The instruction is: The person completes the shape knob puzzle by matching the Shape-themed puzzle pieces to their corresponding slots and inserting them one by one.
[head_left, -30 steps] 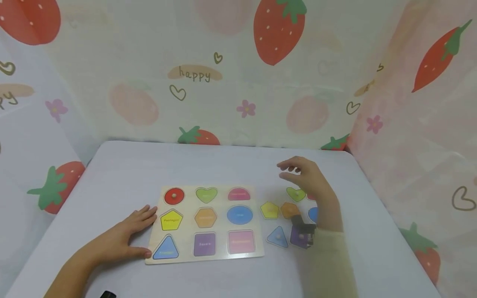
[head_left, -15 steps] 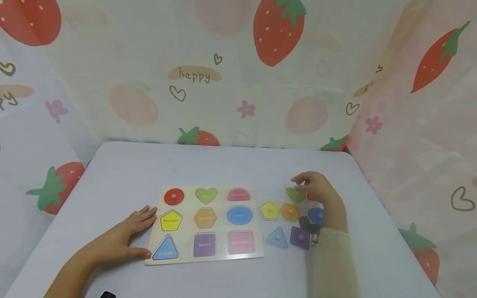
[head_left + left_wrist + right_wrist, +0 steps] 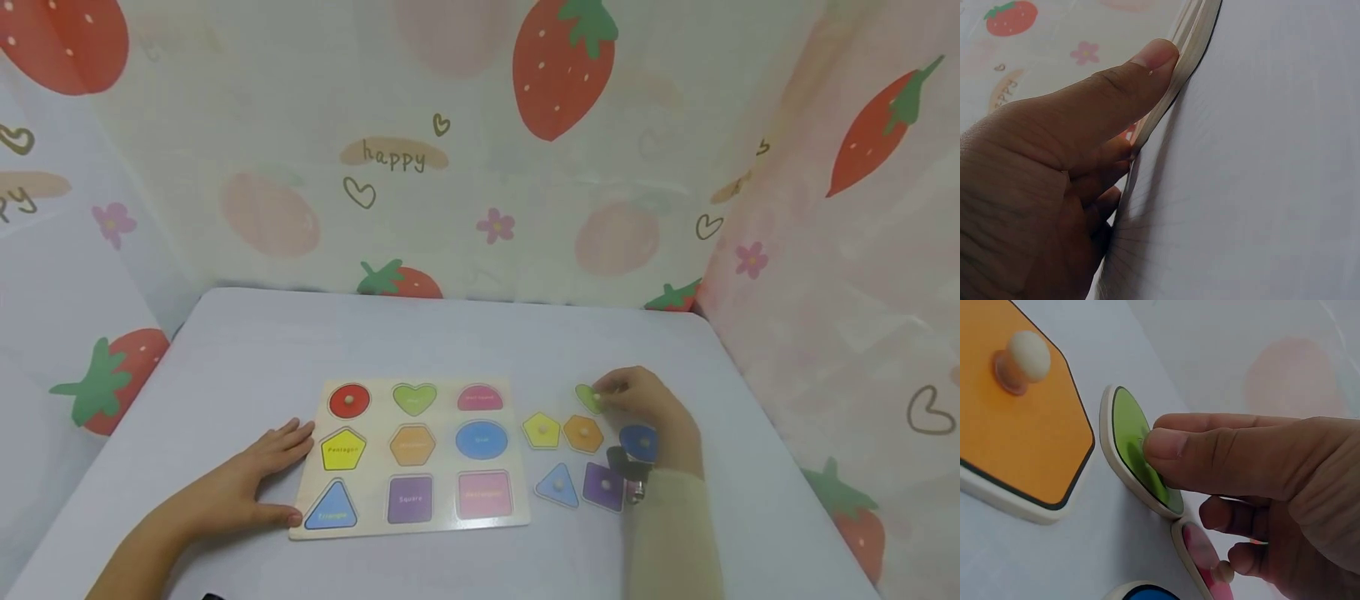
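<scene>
My right hand (image 3: 648, 404) pinches the green heart piece (image 3: 583, 395) by its knob, between thumb and fingertips. In the right wrist view the heart piece (image 3: 1127, 419) looks tilted, and the knob is hidden behind the thumb. Just below it, a pink piece (image 3: 1196, 547) with a knob sits close to the curled lower fingers; in the head view my hand covers it. My left hand (image 3: 232, 487) rests against the left edge of the wooden shape board (image 3: 378, 450), fingers spread. The left wrist view shows the thumb (image 3: 1155, 59) touching the board's edge.
Right of the board lie a yellow pentagon (image 3: 542, 431), an orange hexagon (image 3: 583, 434), a blue oval (image 3: 637, 443), a blue triangle (image 3: 557, 485) and a purple square (image 3: 603, 486). A red circle (image 3: 349, 401) with a knob sits in the board's top-left recess. Strawberry-print curtains surround the white table (image 3: 420, 333).
My right hand has come down from above the table onto the green heart piece and now pinches its knob. The left hand has stayed at the board's edge.
</scene>
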### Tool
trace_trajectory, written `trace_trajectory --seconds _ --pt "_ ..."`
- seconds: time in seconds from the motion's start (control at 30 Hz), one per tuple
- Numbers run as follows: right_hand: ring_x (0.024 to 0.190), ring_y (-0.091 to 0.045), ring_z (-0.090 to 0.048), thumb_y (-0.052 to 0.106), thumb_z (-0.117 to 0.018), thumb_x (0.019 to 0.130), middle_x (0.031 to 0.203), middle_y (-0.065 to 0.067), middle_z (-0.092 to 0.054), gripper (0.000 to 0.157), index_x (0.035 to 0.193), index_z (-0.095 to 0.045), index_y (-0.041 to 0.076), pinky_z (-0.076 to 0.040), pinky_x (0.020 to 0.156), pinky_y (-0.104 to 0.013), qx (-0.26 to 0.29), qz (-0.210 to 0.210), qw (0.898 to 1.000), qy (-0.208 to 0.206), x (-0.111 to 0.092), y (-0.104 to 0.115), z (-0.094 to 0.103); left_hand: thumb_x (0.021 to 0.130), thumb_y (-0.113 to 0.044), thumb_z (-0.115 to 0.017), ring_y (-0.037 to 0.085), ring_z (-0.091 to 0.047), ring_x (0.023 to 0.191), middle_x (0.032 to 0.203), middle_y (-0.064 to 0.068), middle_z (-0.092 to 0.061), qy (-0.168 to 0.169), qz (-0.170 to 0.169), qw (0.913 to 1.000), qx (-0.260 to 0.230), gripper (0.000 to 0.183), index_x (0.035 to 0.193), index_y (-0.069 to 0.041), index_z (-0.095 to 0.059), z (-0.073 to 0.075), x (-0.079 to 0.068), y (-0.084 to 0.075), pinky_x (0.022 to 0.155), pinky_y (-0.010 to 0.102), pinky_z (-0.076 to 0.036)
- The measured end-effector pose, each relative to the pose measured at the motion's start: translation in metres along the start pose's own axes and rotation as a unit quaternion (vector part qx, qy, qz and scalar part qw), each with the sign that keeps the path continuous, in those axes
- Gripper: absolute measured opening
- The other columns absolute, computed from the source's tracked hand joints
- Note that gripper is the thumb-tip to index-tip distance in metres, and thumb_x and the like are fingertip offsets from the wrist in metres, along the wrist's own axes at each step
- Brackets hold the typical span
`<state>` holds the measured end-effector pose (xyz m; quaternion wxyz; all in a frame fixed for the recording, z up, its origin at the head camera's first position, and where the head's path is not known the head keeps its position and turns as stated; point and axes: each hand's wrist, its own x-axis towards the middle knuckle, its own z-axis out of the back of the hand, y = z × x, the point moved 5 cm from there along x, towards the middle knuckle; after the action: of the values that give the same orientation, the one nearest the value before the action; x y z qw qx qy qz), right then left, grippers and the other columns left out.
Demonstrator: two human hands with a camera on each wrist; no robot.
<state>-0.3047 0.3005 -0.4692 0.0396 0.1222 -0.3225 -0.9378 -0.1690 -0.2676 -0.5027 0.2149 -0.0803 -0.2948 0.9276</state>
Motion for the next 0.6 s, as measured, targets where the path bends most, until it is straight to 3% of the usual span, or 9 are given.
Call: trace_trajectory --seconds 0.07,0.33,0.6 --pt "0.100 -0.026 -0.064 0.024 -0.077 0.087 0.107 -0.006 -0.073 0.026 0.112 -0.077 0.015 -0.051 0.093 -0.047 -0.007 -0.008 1.000 -0.001 0.0009 -0.0016 -0.0015 0.070 -0.070 -0.080 0.048 -0.022 0.153 0.167 0.007 -0.033 0.002 0.001 1.0000 0.000 0.106 0.155 -0.016 -0.047 -0.0009 -0.0003 -0.0003 0.102 -0.005 0.004" --pt "0.109 -0.028 -0.066 0.023 -0.075 0.087 0.112 -0.006 -0.074 0.024 0.110 -0.076 0.014 -0.050 0.100 -0.051 0.001 -0.026 1.000 0.004 0.0004 -0.0033 -0.0068 0.070 -0.070 -0.080 0.047 -0.022 0.153 0.167 0.007 -0.033 0.004 0.004 1.0000 -0.002 0.105 0.155 -0.017 -0.048 -0.0024 -0.0021 -0.0008 0.100 -0.006 0.003" --pt "0.101 -0.024 -0.066 0.022 -0.075 0.087 0.106 -0.005 -0.074 0.023 0.108 -0.076 0.013 -0.053 0.094 -0.049 -0.014 -0.015 1.000 0.005 0.0040 -0.0011 -0.0044 0.070 -0.071 -0.079 0.046 -0.023 0.153 0.167 0.006 -0.033 -0.003 0.003 1.0000 0.004 0.105 0.155 -0.017 -0.048 -0.0007 -0.0020 -0.0003 0.101 -0.007 0.003"
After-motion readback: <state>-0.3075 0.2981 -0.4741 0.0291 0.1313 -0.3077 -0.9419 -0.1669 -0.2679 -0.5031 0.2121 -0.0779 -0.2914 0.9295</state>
